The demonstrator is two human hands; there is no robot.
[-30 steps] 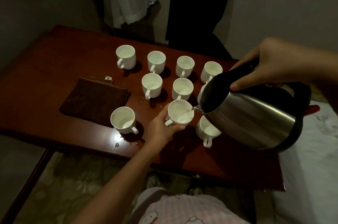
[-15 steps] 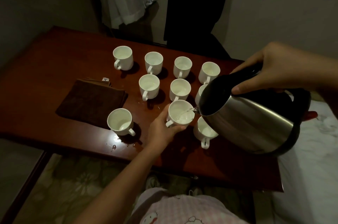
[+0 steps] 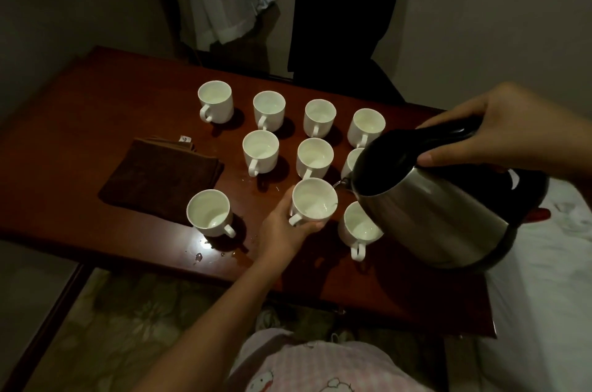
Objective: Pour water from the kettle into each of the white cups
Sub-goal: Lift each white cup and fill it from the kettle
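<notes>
while the right hand grips the tilted kettle, its spout meets a white cup. left hand fingers curl round that cup.

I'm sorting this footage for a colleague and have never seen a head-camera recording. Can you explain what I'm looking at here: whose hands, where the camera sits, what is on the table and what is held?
There is no machine here: a person wears one wide-angle camera on the head, looking forward and down at their own two hands.

The left hand grips a white cup, held beside the spout. The right hand holds the black handle of a steel kettle, tilted toward that cup.

On the red-brown table stand nine more white cups: four in the far row, three in the middle row (one mostly hidden by the kettle), and two near ones either side of the held cup. A folded brown cloth lies on the left, and some spilled drops shine near the front edge.
</notes>
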